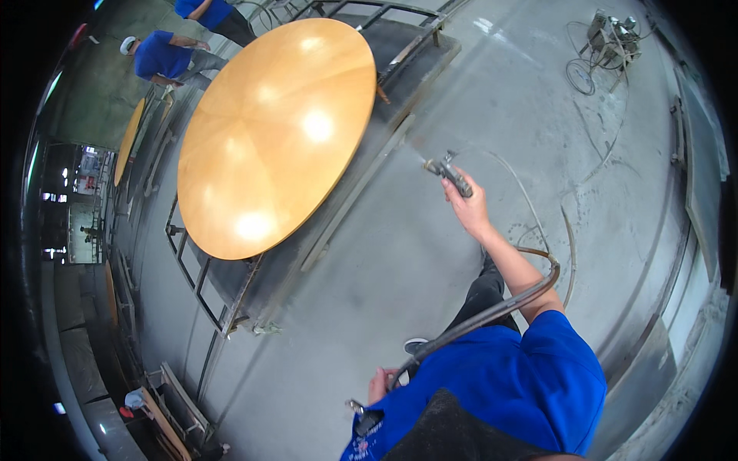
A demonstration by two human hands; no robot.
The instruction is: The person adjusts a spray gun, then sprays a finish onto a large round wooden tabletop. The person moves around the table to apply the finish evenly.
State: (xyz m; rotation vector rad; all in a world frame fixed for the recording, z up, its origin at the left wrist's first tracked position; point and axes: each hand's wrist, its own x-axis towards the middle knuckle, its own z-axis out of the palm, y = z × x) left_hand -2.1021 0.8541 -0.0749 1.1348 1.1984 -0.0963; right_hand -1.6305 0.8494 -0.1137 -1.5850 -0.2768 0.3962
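Note:
My right hand [471, 204] is stretched forward and wrapped round a spray gun [450, 175]. Its nozzle points toward a large round wooden tabletop [269, 146], with a gap between them. A faint pale mist shows before the nozzle. The tabletop is glossy and honey-coloured, its grain fanning out from the middle, and it rests on a dark metal frame [201, 286]. Low by my waist, my left hand [378, 386] closes on a hose [492, 311], its fingers partly hidden. That thick hose loops across my body and around my right forearm.
Two people in blue shirts [163, 55] stand beyond the tabletop. Another round top [129, 142] is at the far left. A pump-like machine [613, 38] with coiled hoses stands far right; a thin hose [523, 188] trails over the grey floor [361, 292]. Boards [699, 177] lean along the right side.

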